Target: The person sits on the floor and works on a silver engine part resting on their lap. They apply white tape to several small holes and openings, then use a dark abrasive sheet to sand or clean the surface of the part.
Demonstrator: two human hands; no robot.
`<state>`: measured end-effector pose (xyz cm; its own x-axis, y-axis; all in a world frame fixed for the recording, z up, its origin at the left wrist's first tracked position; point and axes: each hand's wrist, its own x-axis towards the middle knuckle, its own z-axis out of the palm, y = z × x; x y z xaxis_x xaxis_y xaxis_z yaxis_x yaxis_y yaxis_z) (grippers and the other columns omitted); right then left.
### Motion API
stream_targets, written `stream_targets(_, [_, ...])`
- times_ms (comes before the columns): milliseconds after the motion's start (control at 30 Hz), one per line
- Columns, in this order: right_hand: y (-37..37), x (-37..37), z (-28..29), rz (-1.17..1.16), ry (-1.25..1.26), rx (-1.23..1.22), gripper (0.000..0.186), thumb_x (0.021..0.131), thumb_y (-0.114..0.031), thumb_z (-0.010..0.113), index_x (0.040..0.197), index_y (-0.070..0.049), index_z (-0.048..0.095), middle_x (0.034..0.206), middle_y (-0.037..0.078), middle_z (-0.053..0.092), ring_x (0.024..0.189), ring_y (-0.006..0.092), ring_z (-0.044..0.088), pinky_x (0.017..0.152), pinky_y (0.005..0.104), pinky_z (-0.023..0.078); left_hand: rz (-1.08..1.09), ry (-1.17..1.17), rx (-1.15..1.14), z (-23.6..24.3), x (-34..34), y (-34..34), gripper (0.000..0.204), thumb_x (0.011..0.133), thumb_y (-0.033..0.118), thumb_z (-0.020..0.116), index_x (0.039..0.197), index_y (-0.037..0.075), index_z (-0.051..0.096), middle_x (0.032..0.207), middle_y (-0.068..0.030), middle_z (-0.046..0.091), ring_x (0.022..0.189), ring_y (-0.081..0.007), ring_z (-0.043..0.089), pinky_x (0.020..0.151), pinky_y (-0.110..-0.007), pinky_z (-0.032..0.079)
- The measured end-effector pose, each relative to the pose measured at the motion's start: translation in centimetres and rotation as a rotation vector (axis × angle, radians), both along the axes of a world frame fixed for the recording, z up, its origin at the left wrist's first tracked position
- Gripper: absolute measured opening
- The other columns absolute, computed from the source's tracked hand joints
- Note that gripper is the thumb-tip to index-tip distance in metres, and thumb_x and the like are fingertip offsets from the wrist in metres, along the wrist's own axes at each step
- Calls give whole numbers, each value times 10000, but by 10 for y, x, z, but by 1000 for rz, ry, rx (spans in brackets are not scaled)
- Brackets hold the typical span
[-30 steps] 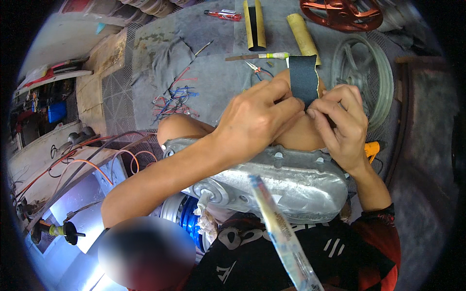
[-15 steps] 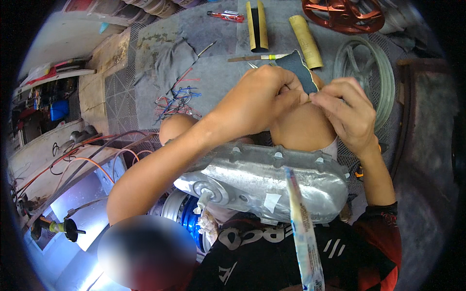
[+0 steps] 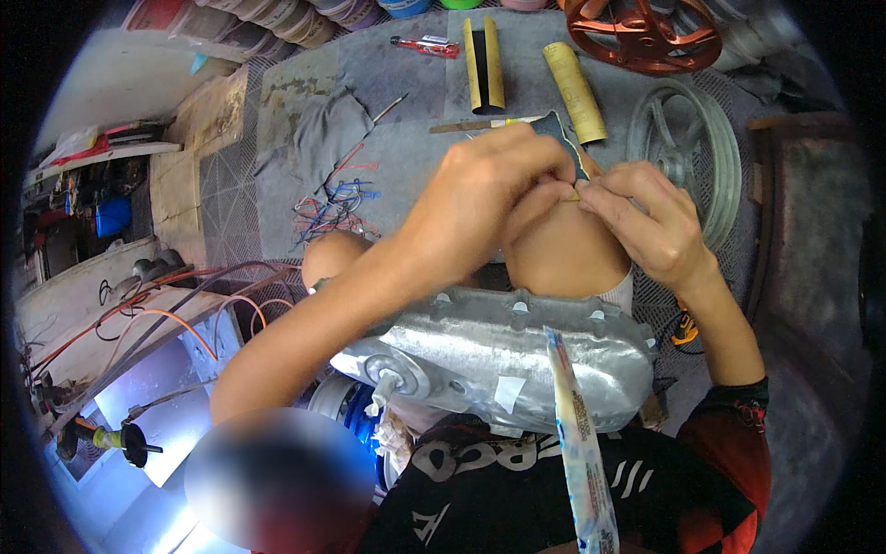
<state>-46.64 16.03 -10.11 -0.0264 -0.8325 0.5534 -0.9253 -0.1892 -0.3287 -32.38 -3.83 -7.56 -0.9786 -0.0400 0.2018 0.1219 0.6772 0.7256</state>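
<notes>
A piece of dark sandpaper (image 3: 565,140) with a pale torn edge is pinched between my two hands above my knee. My left hand (image 3: 494,189) is closed on it, its fingertips curled in. Thumb and fingers of my right hand (image 3: 651,222) pinch its near edge, close beside the left fingertips. A small yellowish bit of its backing shows between them. Across my lap lies a silver metal engine cover (image 3: 471,355), with pieces of white tape on it; neither hand touches it. A narrow printed strip (image 3: 580,443) stands out in front of the cover.
On the grey mat are two yellow-backed sandpaper rolls (image 3: 574,92), a red marker-like item (image 3: 425,46), a flat file-like tool (image 3: 461,126) and tangled wires (image 3: 337,208). Wheels, one copper-coloured (image 3: 646,35) and one grey (image 3: 688,166), lie right. Orange cables (image 3: 175,319) run left.
My hands stay together on the sandpaper, with small shifts of the fingers. The right hand sits slightly lower and more to the left. The whole view has moved a little.
</notes>
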Motion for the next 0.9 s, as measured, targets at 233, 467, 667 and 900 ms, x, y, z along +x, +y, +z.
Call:
stream_targets(233, [-3,6,-2,-26,19,-67,327,712,-42,710,1026,48,720,891,95,653,769,241,661,599,316,563,-78,281,-344,-7,10,2,345,699,111,707,1039,62,737,958,-58,641,824,-251,593,727,-368,506])
stream_targets(467, [-4,5,2,1,63,-62,324,710,-50,707,1020,43,722,935,81,657,819,236,667,586,309,566,-34,205,-418,6,13,13,362,695,119,699,1053,72,738,930,-38,646,802,-236,581,707,-358,479])
stream_targets(667, [1,5,1,1,107,14,317,722,-60,700,1023,36,722,931,69,648,843,229,663,581,301,563,-8,198,-491,7,13,15,309,705,147,711,1009,98,736,934,-17,663,805,-217,585,693,-364,439])
stream_targets(900, [-3,9,8,-41,67,28,324,722,-53,697,1029,47,714,952,106,638,860,265,671,602,316,573,37,186,-514,6,10,17,262,729,158,749,983,100,729,930,-5,655,812,-209,581,701,-362,422])
